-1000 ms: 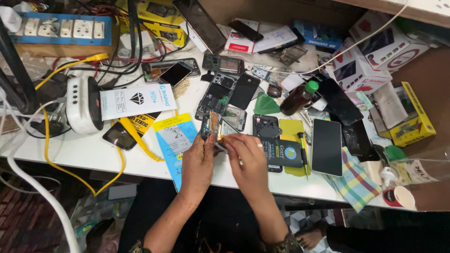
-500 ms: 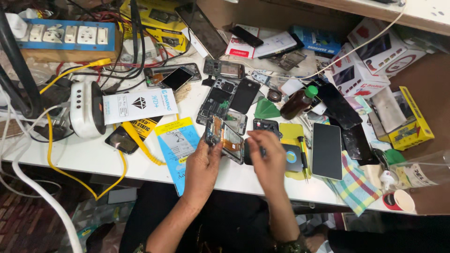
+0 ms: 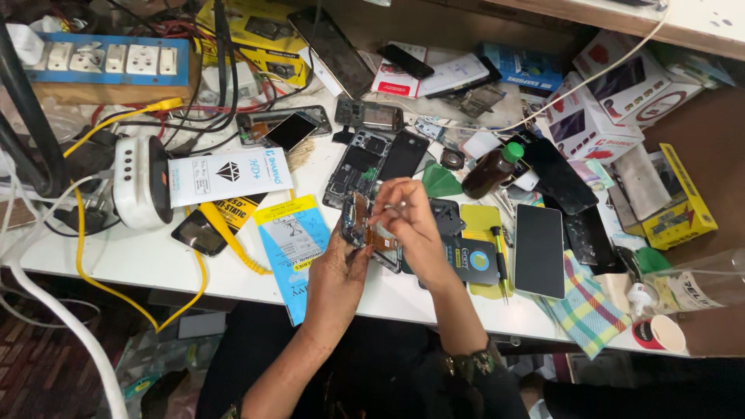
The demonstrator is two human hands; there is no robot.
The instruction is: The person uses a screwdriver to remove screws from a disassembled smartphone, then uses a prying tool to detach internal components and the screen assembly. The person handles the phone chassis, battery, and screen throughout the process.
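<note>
Cluttered white workbench (image 3: 140, 264), left hand (image 3: 335, 273) clamped on opened phone (image 3: 358, 221), right hand (image 3: 407, 221) pinching tweezers (image 3: 386, 208).

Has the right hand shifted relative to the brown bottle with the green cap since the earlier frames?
Yes. The right hand has come up from the table's near edge toward the brown bottle, now working over the opened phone held in the left hand.

a cluttered white table (image 3: 140, 260) bears a blue packet (image 3: 289, 252), brown bottle (image 3: 490, 168) and checked cloth (image 3: 586, 302).
</note>
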